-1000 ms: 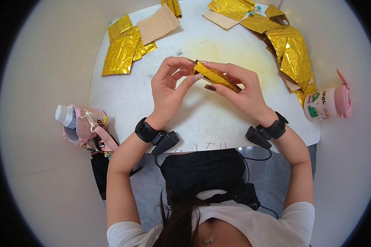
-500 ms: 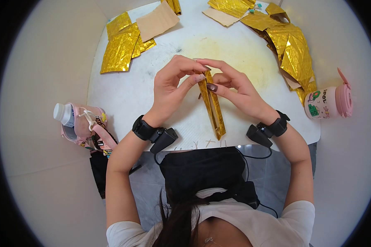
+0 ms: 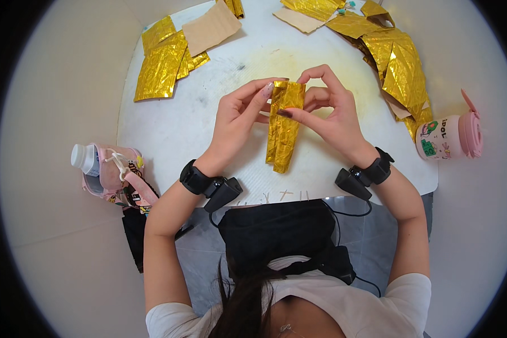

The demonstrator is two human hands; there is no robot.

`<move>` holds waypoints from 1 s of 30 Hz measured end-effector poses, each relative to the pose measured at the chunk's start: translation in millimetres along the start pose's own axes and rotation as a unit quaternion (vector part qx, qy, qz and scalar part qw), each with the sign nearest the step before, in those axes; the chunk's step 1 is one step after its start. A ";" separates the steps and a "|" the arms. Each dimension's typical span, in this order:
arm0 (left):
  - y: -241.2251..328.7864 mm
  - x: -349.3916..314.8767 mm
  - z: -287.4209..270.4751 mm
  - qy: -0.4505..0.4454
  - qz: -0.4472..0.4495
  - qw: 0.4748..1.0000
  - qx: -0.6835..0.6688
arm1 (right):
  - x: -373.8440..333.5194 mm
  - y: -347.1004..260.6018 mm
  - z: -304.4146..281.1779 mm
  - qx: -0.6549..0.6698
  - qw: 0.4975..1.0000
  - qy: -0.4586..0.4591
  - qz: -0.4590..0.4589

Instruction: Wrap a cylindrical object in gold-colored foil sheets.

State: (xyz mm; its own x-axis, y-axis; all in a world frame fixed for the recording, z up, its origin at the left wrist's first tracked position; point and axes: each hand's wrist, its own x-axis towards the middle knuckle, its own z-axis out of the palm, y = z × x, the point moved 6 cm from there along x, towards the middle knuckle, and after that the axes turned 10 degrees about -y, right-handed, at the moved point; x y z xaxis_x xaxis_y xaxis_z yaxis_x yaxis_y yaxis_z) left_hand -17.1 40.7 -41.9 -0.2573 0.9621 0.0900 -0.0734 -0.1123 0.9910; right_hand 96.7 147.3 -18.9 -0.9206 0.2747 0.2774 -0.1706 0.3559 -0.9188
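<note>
Right now, the folded gold strip [image 3: 283,135] is up in front of the person, over the mid. of the white surface [image 3: 180,141], long way pointing toward the body; can't tell if its low end touches. L hand [image 3: 238,115] is mostly closed, thumb & fingertips pinching the top L edge. R hand [image 3: 333,115] is half curled, thumb flat on the front, other fingers behind or by the R edge, so it has hold too. The strip looks v. light, like shiny paper, prob. a bit stiff along the folds but soft & bendy elsewhere. It may be slippery b/c it's shiny, & a hard squeeze could crush or crease it. Best spots to hold: the two long edges near the top, w/ a soft pinch. More gold sheets [image 3: 162,70] lie far L, next to a tan sheet [image 3: 211,29].
</note>
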 end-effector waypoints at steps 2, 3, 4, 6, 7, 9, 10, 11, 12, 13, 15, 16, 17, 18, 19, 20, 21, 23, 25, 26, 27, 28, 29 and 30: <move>1.6 -0.5 -0.2 0.004 0.003 1.000 0.023 | -0.4 0.1 0.4 -0.019 1.000 -0.004 -0.013; 4.6 -1.7 0.8 0.005 0.001 1.000 0.024 | -0.1 0.1 0.9 -0.023 1.000 -0.003 -0.016; 6.3 -2.5 1.2 0.005 -0.002 1.000 0.025 | 0.2 -0.5 1.2 -0.028 0.999 -0.002 -0.020; 3.7 -3.0 -0.8 0.003 -0.002 0.999 0.033 | 0.2 0.0 0.6 0.004 1.000 0.000 0.009; 2.3 -3.0 -1.3 0.000 -0.002 0.999 0.040 | -0.2 3.2 0.4 0.035 0.999 0.003 0.039; 2.0 -1.8 -0.9 0.002 0.008 0.999 0.037 | -0.2 4.3 0.2 0.037 0.999 0.003 0.030; 2.8 -0.9 -0.2 0.004 0.019 0.999 0.033 | -0.3 4.5 -0.2 0.039 0.999 0.002 0.022; 4.2 -0.4 1.1 0.003 0.019 0.999 0.033 | -0.5 5.3 -1.1 0.038 0.999 0.002 0.022; 8.0 -0.8 3.3 -0.004 0.024 1.000 0.016 | -0.8 3.9 -1.7 0.007 1.000 0.004 0.009; 10.2 -1.4 5.3 -0.012 0.030 0.999 0.000 | -1.1 2.2 -2.1 -0.025 1.000 0.006 -0.004; 8.7 -3.3 6.8 -0.011 0.035 0.999 0.014 | -1.7 1.4 -3.3 -0.023 1.000 0.015 0.000; 8.5 -4.2 7.0 -0.010 0.041 0.999 0.028 | -1.9 0.8 -4.3 -0.022 0.999 0.024 0.003; 7.8 -4.5 6.2 -0.009 0.041 0.999 0.028 | -1.7 0.0 -4.2 -0.022 0.999 0.024 0.003; 7.7 -3.8 6.2 -0.015 0.045 0.997 0.062 | -1.7 1.9 -3.2 0.015 1.000 0.014 0.015; 8.0 -3.2 6.2 -0.021 0.048 0.994 0.096 | -1.6 3.8 -2.0 0.052 0.998 0.003 0.027; 7.8 -3.0 5.3 -0.021 0.049 0.994 0.095 | -1.5 3.9 -2.7 0.051 0.998 0.003 0.028; 8.4 -3.0 3.6 -0.015 0.050 0.993 0.104 | -0.8 5.4 -2.6 0.123 0.992 -0.002 0.026; 8.3 -3.0 1.0 -0.009 0.052 0.992 0.113 | 0.5 7.7 -2.1 0.194 0.981 -0.008 0.023; 11.0 -3.2 -3.0 0.019 0.083 0.993 0.078 | 1.2 9.4 0.5 0.212 0.977 -0.032 0.011; 12.2 -3.2 -2.4 0.020 0.084 0.993 0.078 | 0.6 9.8 0.7 0.211 0.977 -0.033 0.011; 14.7 -3.0 0.1 0.005 0.093 0.995 0.032 | -0.5 11.6 5.1 0.230 0.971 -0.059 0.026; 16.2 -2.8 2.1 -0.010 0.101 0.995 -0.014 | -1.2 12.7 9.0 0.248 0.964 -0.084 0.042; 16.3 -2.8 2.0 -0.010 0.101 0.995 -0.014 | -0.4 10.9 8.2 0.247 0.964 -0.084 0.042; 16.2 -2.7 5.2 -0.043 0.101 0.994 -0.025 | 0.3 9.3 13.0 0.281 0.950 -0.122 0.064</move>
State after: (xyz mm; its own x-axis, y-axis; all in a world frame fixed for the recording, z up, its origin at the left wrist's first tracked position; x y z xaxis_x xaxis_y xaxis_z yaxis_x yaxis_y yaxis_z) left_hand -12.6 37.6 -25.6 -0.1890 0.9362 0.2962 -0.0766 -0.3147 0.9461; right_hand 90.3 139.1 -31.1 -0.9886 0.0437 0.1439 -0.1501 -0.2180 -0.9643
